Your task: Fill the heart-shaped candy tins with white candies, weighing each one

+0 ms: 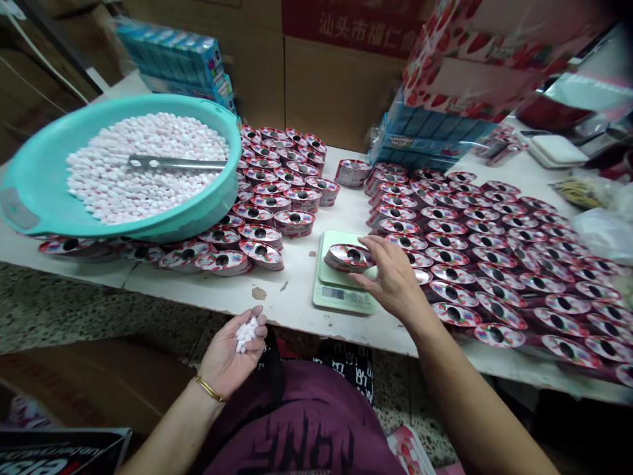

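Note:
My left hand (235, 353), palm up and fingers curled, cups a small heap of white candies (246, 334) in front of the table edge. On the pale green digital scale (327, 300) stands an oval candy container (341, 258), red-edged with a dark round hole in its top. The thumb and fingers of my right hand (390, 274) close around its right end. A turquoise basin (198, 224) at the left holds many white candies, and a perforated metal strip (173, 163) lies across them.
Rows of similar oval containers (494, 277) cover the right of the table; more (267, 191) stand beside and under the basin. Blue boxes (173, 56) are stacked at the back left, with strawberry-print packs (475, 86) on blue boxes at the back right. Cardboard (326, 99) stands behind.

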The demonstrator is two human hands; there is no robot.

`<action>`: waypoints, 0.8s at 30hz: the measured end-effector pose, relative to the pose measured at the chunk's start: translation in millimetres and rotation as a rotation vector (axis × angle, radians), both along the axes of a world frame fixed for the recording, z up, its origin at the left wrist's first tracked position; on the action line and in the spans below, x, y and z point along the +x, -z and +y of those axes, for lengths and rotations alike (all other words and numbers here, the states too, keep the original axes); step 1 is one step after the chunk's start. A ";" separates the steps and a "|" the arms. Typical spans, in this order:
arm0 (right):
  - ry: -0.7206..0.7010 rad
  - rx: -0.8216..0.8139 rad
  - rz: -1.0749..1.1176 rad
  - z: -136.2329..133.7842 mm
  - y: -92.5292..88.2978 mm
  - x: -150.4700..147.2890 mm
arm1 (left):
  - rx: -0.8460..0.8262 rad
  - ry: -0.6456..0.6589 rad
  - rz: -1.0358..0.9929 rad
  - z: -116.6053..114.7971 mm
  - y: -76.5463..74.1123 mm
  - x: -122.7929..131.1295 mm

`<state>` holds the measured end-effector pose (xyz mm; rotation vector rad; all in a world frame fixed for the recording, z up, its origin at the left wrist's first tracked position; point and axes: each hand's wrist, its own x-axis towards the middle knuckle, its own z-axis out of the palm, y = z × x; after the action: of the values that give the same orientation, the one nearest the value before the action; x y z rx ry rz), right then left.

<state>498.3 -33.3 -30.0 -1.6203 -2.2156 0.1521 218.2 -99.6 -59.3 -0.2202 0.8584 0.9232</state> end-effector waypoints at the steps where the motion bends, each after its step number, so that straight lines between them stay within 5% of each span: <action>1: -0.002 -0.012 -0.001 0.7 1.3 0.1 | 0.000 -0.007 0.002 -1.3 1.0 -2.2; 6: -0.091 -0.008 0.070 -6.2 -4.8 -17.6 | 0.007 -0.054 -0.003 -8.1 6.5 -12.8; 11: -0.350 -0.075 0.115 -18.6 6.7 -103.1 | 0.031 -0.119 0.014 -2.4 11.2 -25.1; 15: -0.358 -0.006 0.101 -21.5 27.0 -155.9 | 0.052 -0.142 0.064 9.9 11.4 -32.4; 19: -0.321 0.128 0.064 5.7 21.5 -119.4 | 0.069 -0.115 0.058 21.0 10.7 -27.1; 24: 0.080 0.235 -0.099 103.2 -10.6 -23.5 | 0.010 -0.087 0.053 30.1 9.5 -13.8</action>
<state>474.9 69.9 -19.4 -1.6124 -2.1421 -0.2077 204.4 -69.5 -68.8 -0.2269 0.8989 1.0180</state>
